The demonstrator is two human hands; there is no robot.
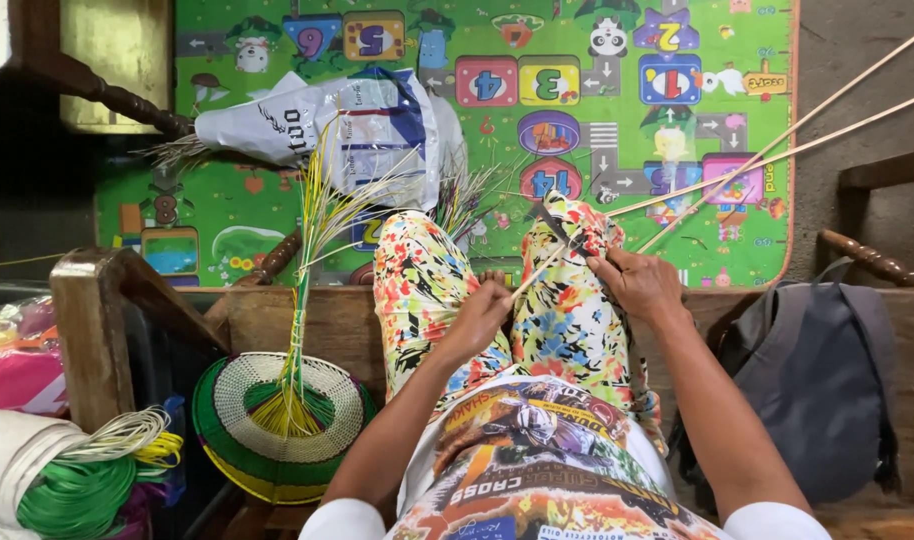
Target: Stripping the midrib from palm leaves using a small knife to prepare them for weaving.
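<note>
Cane strips point(737, 165) clamped by right hand point(637, 285); left hand point(482, 315) pinches their near end; tension should stay even.

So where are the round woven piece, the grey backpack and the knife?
round woven piece point(329, 388): head view, pale woven ring.
grey backpack point(817, 380): head view, front panel.
knife point(555, 228): head view, dark blade above the right hand.

Crumpled white-blue plastic bag point(362, 125), printed, on green mat point(477, 200); pink packet point(17, 370), possibly, far left.

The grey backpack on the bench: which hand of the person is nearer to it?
Right. The right hand works beside the knee, a short way left of the grey backpack; the left hand lies farther left, between the legs.
</note>
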